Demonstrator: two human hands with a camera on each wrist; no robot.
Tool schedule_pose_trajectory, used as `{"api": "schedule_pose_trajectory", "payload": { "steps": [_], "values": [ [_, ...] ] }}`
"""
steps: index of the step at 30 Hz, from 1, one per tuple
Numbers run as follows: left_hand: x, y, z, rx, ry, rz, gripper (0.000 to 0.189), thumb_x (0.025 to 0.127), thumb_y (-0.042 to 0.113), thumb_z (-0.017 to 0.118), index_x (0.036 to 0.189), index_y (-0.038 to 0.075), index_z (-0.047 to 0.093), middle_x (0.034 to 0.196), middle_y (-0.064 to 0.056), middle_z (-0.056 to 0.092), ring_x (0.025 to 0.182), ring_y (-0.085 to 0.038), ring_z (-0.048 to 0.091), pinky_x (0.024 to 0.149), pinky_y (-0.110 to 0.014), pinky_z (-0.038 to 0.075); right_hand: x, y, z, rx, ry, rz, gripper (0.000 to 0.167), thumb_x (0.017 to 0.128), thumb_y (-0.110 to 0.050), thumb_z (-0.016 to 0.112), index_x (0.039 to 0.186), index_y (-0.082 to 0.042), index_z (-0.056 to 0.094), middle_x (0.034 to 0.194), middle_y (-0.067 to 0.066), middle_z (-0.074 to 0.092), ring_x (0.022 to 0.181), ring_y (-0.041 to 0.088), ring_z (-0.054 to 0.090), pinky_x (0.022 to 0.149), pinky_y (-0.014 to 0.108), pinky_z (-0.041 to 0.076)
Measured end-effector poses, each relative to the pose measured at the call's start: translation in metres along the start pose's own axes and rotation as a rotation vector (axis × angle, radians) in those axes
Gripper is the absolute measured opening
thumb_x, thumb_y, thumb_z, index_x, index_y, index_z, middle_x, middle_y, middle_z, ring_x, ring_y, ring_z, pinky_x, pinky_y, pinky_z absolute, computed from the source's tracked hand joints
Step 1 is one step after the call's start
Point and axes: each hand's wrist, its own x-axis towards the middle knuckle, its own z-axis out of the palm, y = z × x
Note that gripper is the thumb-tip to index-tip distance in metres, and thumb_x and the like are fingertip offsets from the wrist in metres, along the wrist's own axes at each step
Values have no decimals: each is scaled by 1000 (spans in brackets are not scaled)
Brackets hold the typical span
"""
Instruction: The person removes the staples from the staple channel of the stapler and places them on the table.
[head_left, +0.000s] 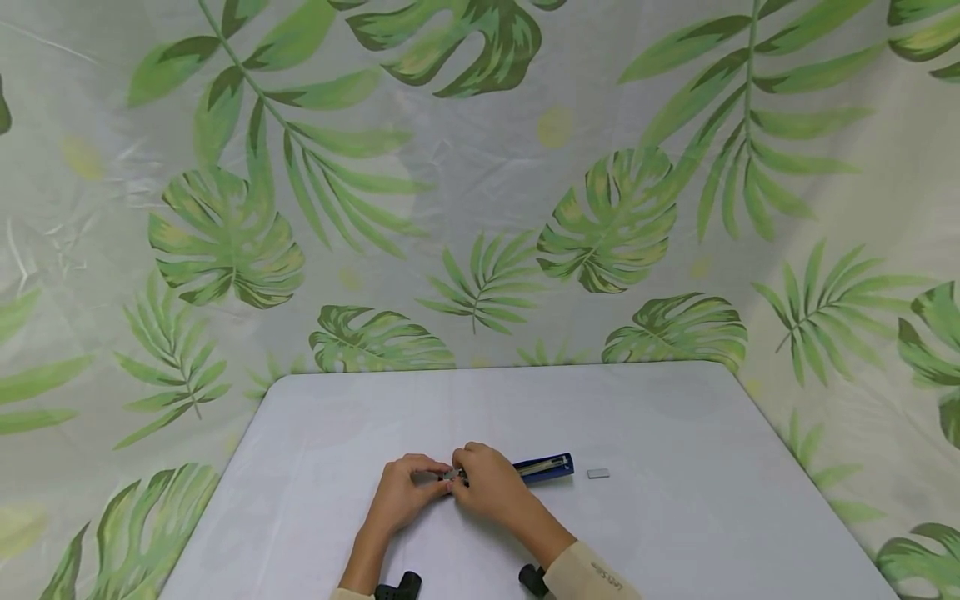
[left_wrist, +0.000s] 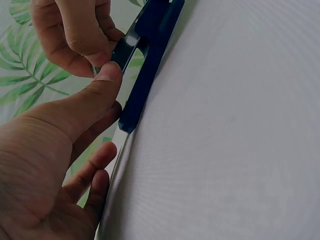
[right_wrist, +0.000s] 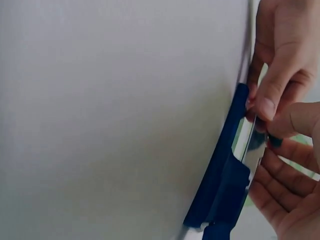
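Observation:
A blue stapler (head_left: 546,469) lies along the table's middle, its metal channel showing at the right end. Around its left end, in the head view, are both hands. With thumb and index finger the left hand (head_left: 401,492) pinches the stapler there; its other fingers hang loosely below in the left wrist view. My right hand (head_left: 487,485) grips the stapler from the other side, thumb bent against a dark part in the right wrist view. A small grey piece (head_left: 452,474) shows between the fingertips, mostly covered; I cannot tell which hand holds it.
To the right of the stapler, a small grey bar (head_left: 597,472), like a strip of staples, lies on the white table (head_left: 675,517). Behind and beside the table hangs a leaf-patterned cloth (head_left: 480,183).

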Motion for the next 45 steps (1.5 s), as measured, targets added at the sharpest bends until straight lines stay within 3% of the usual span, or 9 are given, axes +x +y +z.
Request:
{"api": "schedule_pose_trajectory", "payload": {
  "steps": [8, 12, 23, 28, 33, 45],
  "values": [
    [0, 1, 0, -3, -4, -22, 20, 77, 38, 91, 95, 35, 82, 95, 22, 74, 104, -10, 70, 98, -39, 54, -3, 14, -5, 234, -49, 38, 9, 94, -15, 73, 102, -12, 76, 90, -4, 68, 81, 6, 61, 74, 24, 54],
    [-1, 1, 0, 0, 9, -27, 21, 76, 38, 92, 94, 35, 82, 96, 22, 74, 104, -10, 70, 98, -38, 54, -7, 21, -5, 274, -52, 61, 11, 96, -17, 73, 106, -13, 75, 96, -5, 70, 89, 7, 64, 79, 26, 55],
    [0, 1, 0, 0, 22, -22, 22, 74, 34, 93, 93, 37, 82, 90, 25, 73, 102, -8, 69, 97, -36, 53, -23, 40, -19, 308, 39, 42, 17, 99, -20, 71, 113, -12, 74, 110, 0, 74, 103, 18, 71, 88, 37, 60],
    [0, 1, 1, -3, 15, -33, 21, 75, 34, 93, 93, 37, 82, 91, 25, 73, 103, -9, 69, 97, -37, 53, -32, 49, -29, 304, 67, 82, 18, 98, -21, 72, 114, -13, 74, 111, -2, 74, 106, 17, 70, 92, 42, 59],
    [0, 2, 2, 8, 15, -49, 20, 76, 35, 92, 92, 38, 82, 91, 24, 73, 104, -10, 68, 99, -39, 52, -41, 61, -41, 290, 120, 126, 18, 95, -19, 75, 113, -15, 74, 110, -4, 74, 106, 18, 70, 93, 45, 58],
    [0, 3, 1, 14, 17, -39, 20, 76, 35, 92, 93, 36, 82, 92, 24, 73, 104, -10, 69, 99, -39, 53, -59, 93, -72, 252, 203, 130, 21, 93, -16, 77, 113, -12, 75, 109, -2, 75, 103, 19, 70, 91, 48, 58]
  ]
}}
